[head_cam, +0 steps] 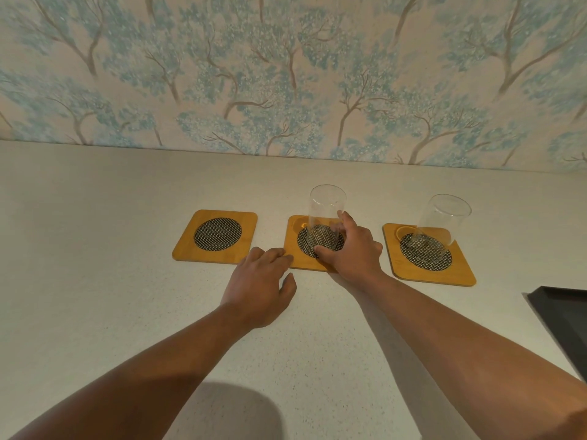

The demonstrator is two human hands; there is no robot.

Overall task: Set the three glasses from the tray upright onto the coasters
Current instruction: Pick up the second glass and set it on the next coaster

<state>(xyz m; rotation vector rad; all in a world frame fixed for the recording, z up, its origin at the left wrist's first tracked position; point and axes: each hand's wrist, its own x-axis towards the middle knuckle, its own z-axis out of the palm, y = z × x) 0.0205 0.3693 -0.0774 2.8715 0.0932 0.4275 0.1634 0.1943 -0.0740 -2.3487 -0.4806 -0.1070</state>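
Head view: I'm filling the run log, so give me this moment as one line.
right hand grips middle glass on middle coaster | left hand steadies coaster | right glass placed | left coaster bare

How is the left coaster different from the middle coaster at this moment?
The left coaster is bare, while the middle coaster carries a clear glass. No hand touches the left coaster; the right hand grips the glass on the middle one, and the left hand rests at its front edge. Both are square, wooden, with a dark woven disc.

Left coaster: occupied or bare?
Bare. The left coaster shows its whole mesh disc; glasses stand only on the other two.
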